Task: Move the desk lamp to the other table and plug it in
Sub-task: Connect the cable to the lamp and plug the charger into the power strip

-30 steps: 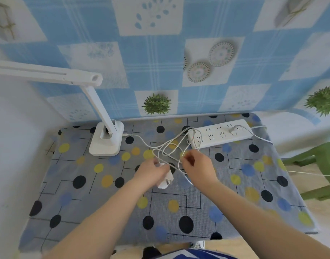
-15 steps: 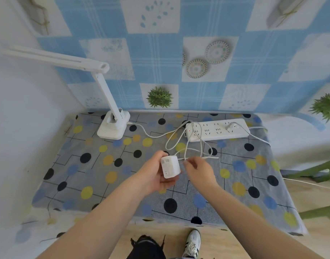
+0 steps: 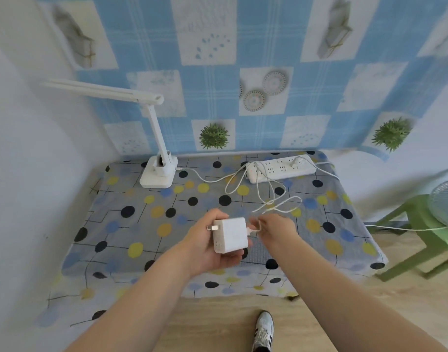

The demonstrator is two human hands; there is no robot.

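1. Above the table's front edge, the left hand (image 3: 207,246) holds the white power adapter (image 3: 230,235) in a curled grip, prongs pointing left.
2. The right hand (image 3: 273,231) pinches the white cord (image 3: 267,196) just beside the adapter; loose loops trail back over the power strip (image 3: 281,170) at the far right.
3. The desk lamp (image 3: 157,171) stands upright at the far left corner, its cord running to the loops.
4. The adapter looks light and rigid, best held by its body. The thin, limp cord will likely tangle, so guide it near the plug end.
5. A spotted cloth covers the table (image 3: 131,224); blue patterned wallpaper (image 3: 268,34) lies behind, and a green stool (image 3: 421,240) stands right.
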